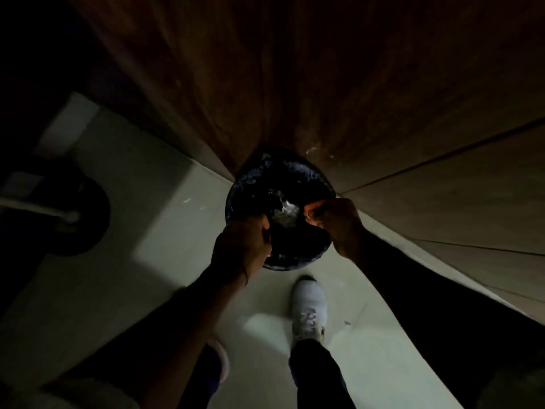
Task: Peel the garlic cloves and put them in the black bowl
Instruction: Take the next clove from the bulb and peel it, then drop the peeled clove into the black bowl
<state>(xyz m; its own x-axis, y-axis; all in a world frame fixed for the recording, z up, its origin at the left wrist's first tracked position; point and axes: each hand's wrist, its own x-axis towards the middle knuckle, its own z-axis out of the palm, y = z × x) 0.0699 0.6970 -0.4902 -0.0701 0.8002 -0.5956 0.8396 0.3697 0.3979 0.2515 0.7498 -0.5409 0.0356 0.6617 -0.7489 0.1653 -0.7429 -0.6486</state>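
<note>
- On the pale floor (pixel 124 261), against the foot of a wooden cabinet front (pixel 295 84), stood a round black bin (pixel 250 184) lined with a dark, crinkled plastic bag.
- Over the bin's near-left edge, the left hand (pixel 241 243) was clenched, its fingers curled round the rim and the bag's edge.
- Over the bin's right side, the right hand (pixel 333 225) was closed, its fingertips drawn together in a pinch above the opening.
- A small pale bit (pixel 308 216) showed at those fingertips; the light was too dim to tell whether it was a garlic clove or its skin.
- Inside the bin, between the two hands, lay a heap of pale scraps (pixel 284 214), glinting against the dark bag.
- A few pale flecks (pixel 311 150) clung to the cabinet front just above the bin.
- Just behind the bin, a white sneaker (pixel 308 308) stood on the floor, with a dark trouser leg above it.
- Well to the left lay a dark round object (pixel 85 219) with a pale bar running into it; its nature could not be made out.
</note>
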